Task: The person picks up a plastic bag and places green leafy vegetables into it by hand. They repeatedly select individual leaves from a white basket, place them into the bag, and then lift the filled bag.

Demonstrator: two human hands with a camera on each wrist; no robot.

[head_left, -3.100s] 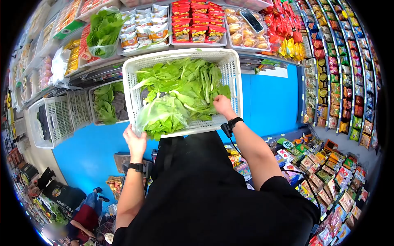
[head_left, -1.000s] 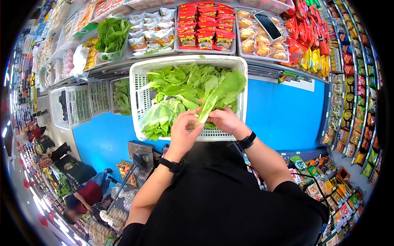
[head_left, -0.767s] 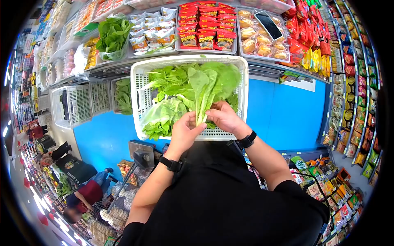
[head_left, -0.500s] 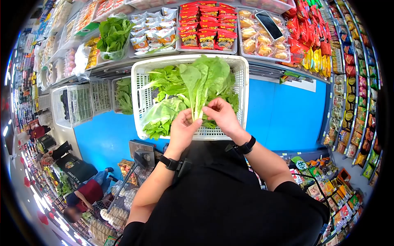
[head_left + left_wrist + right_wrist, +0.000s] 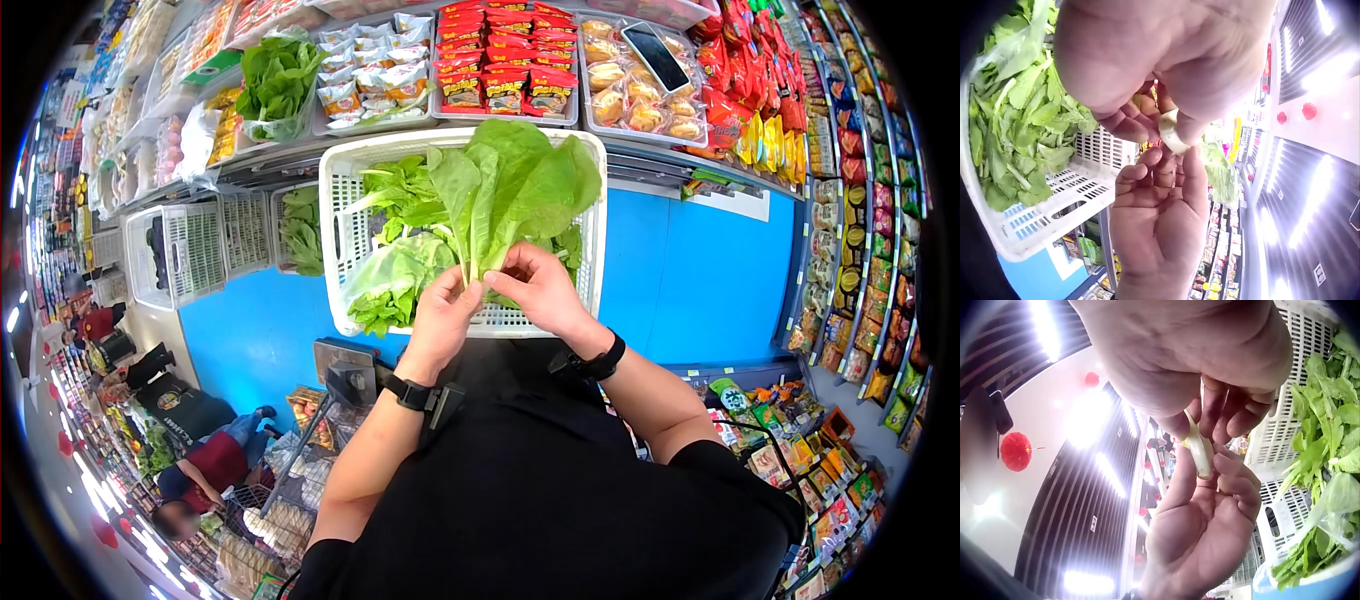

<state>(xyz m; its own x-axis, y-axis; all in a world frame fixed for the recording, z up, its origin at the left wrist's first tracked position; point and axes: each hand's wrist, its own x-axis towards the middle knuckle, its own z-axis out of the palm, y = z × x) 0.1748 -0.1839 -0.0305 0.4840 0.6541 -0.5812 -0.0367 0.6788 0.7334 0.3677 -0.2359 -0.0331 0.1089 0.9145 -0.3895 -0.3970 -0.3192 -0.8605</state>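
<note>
In the head view, a bunch of leafy greens [image 5: 500,195] stands upright over a white slatted crate, its broad leaves fanned toward the far rim. My left hand [image 5: 442,318] pinches the pale stalks low down. The thumb and fingers of my right hand [image 5: 546,296] pinch them from the other side, fingertips close to the left ones. Both wrist views show the whitish stem end [image 5: 1201,455] between the two hands. Loose greens [image 5: 400,190] fill the crate [image 5: 345,215] behind, and a clear plastic bag of greens [image 5: 405,265] lies at its near left.
Behind the crate is a shelf with red snack packets [image 5: 505,70], packaged buns [image 5: 640,100] with a phone [image 5: 656,58] on top, and bagged greens [image 5: 278,85]. More white crates [image 5: 190,255] stand left. A person [image 5: 215,470] is at lower left, near a cart.
My right hand has left the crate's right side and my left hand its near left rim; both now hold greens. The bunch has swung from a rightward tilt to upright, with its leaves spread.
</note>
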